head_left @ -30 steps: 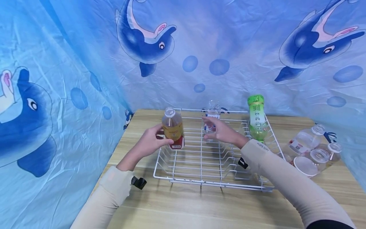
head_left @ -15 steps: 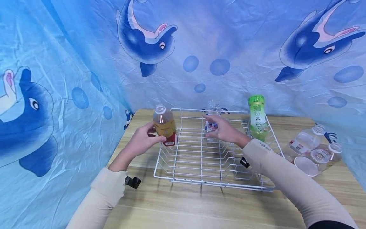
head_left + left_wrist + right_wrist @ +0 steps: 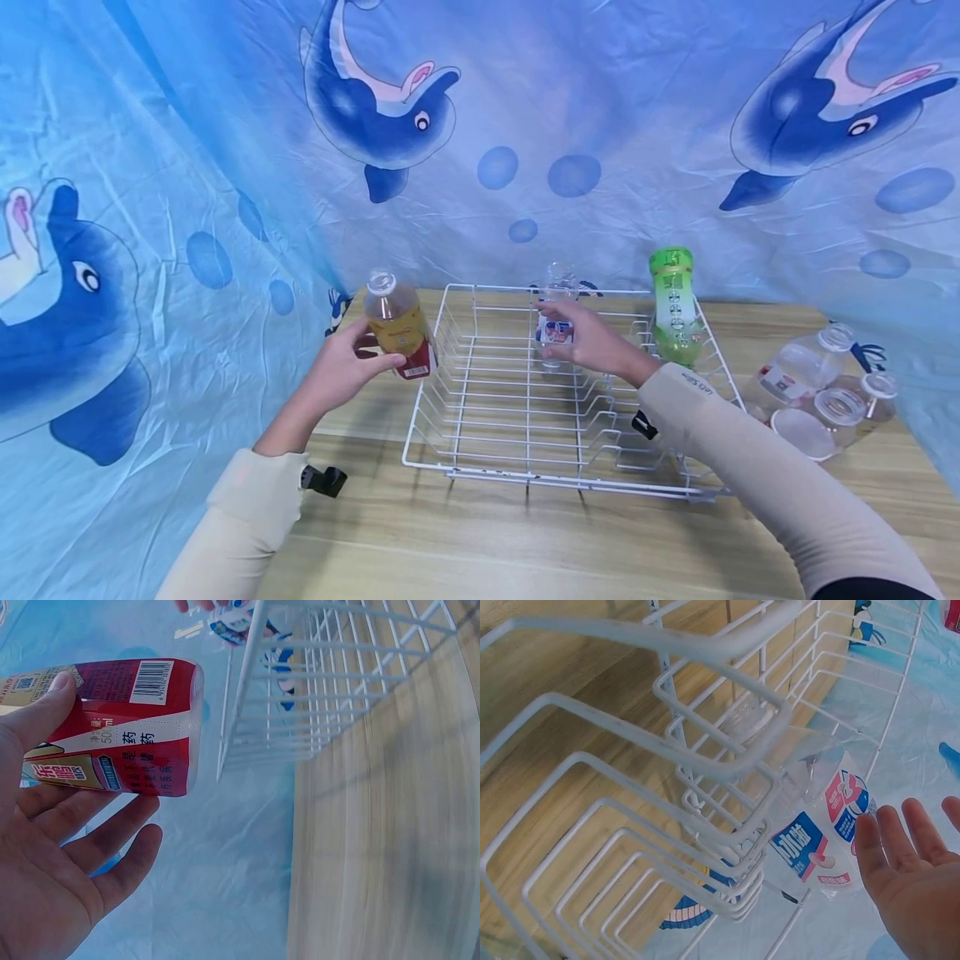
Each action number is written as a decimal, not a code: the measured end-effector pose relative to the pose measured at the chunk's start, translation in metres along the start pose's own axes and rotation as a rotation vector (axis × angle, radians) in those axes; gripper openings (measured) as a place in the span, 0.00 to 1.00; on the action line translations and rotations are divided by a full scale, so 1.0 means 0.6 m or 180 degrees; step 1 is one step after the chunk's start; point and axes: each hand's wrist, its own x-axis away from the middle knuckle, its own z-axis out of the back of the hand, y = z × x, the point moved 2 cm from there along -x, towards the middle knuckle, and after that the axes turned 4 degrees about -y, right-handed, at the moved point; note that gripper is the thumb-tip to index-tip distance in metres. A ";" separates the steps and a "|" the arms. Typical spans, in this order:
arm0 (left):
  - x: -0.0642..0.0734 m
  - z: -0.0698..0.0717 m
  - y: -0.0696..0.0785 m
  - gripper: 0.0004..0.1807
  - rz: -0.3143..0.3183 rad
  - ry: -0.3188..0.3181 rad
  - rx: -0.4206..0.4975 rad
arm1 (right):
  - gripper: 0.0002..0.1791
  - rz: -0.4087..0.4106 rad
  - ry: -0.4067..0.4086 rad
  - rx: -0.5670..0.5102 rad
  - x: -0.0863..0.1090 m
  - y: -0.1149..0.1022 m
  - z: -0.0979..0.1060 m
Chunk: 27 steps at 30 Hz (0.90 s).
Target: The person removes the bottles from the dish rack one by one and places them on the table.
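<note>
The left hand [image 3: 339,367] gripped a yellow and red bottle [image 3: 402,333] between thumb and fingers, holding it upright with a slight tilt in the air, just beyond the left side of the white wire rack [image 3: 525,478]. The right hand [image 3: 594,340] held nothing, its fingers loose beside a clear bottle [image 3: 556,331] standing in the rack; whether they touched it could not be told. A green bottle [image 3: 674,308] stood at the rack's right side.
</note>
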 end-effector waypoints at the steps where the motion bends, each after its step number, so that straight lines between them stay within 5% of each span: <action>1: 0.002 0.004 -0.003 0.37 0.0010 0.0025 -0.0022 | 0.44 -0.0003 0.0007 0.0043 0.000 0.000 0.001; 12: 0.020 0.032 -0.037 0.36 0.0154 0.0209 -0.0094 | 0.44 -0.0057 -0.0023 0.0803 0.001 -0.007 0.007; 27: 0.020 0.018 -0.089 0.45 0.0444 0.0206 -0.0185 | 0.47 0.0696 -0.0126 0.2346 0.002 -0.001 0.014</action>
